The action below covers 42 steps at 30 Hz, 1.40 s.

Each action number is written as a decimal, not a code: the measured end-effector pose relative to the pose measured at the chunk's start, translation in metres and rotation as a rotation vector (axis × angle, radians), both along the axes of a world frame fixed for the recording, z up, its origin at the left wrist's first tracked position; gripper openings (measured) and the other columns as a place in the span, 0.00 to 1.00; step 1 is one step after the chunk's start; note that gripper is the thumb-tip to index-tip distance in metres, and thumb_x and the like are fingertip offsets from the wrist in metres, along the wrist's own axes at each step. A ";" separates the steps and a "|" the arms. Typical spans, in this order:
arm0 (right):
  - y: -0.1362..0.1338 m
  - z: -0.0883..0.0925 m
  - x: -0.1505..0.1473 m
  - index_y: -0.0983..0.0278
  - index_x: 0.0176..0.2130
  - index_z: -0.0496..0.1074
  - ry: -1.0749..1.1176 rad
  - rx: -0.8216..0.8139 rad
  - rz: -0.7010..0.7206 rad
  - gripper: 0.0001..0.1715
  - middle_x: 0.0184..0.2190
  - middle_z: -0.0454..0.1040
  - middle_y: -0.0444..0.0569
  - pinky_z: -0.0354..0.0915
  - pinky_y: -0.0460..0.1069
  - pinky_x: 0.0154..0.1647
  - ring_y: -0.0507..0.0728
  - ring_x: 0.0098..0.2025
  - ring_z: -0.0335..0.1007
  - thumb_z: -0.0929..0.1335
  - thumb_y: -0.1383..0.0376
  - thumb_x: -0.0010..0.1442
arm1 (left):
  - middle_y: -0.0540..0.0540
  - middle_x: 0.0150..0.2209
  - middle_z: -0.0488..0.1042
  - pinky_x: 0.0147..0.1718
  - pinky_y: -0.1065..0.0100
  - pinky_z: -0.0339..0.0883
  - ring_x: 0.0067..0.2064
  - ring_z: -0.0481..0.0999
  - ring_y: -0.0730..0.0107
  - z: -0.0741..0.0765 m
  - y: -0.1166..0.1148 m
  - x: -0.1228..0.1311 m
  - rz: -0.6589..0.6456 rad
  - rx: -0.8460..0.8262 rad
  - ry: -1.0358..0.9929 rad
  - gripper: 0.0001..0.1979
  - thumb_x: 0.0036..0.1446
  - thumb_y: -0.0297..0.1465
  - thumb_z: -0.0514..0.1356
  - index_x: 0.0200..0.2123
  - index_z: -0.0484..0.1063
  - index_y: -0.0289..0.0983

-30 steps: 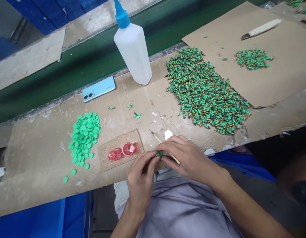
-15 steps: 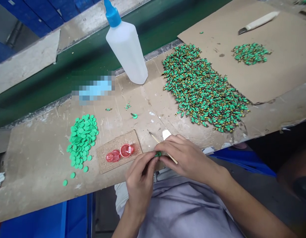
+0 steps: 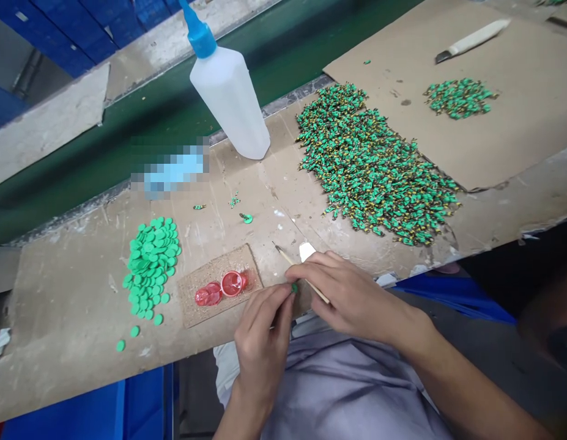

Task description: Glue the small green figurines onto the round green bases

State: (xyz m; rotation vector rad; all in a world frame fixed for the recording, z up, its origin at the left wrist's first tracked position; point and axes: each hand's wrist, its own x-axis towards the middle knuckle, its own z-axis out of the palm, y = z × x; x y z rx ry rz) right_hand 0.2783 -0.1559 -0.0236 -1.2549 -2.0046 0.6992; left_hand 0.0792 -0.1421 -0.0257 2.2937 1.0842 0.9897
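Our left hand [image 3: 261,330] pinches a tiny green piece [image 3: 293,287] between its fingertips, above the counter [image 3: 58,342]. The piece looks light, stiff and easily dropped, so we grip its edges. Our right hand [image 3: 354,293] curls around a thin wooden stick [image 3: 318,291].

Bright, even, diffuse light, source out of view. Faint soft shadows beneath the right hand [image 3: 356,299] and beside the plastic squeeze bottle [image 3: 230,104]. Mild sheen on the bottle's shoulder. Crisp detail across the green pieces [image 3: 375,165]. Wide-angle bowing along the bench edge [image 3: 58,305]. Dark out-of-focus shape [image 3: 552,330] in the lower right corner. Blocky pixelation over a pale blue patch [image 3: 170,171].
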 end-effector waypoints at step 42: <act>-0.002 0.009 0.014 0.61 0.49 0.66 0.569 -0.410 -0.345 0.06 0.31 0.80 0.44 0.66 0.47 0.29 0.54 0.31 0.79 0.63 0.65 0.73 | 0.42 0.42 0.83 0.44 0.68 0.79 0.42 0.83 0.67 0.006 -0.001 0.001 0.006 0.124 0.163 0.16 0.56 0.12 0.68 0.47 0.78 0.31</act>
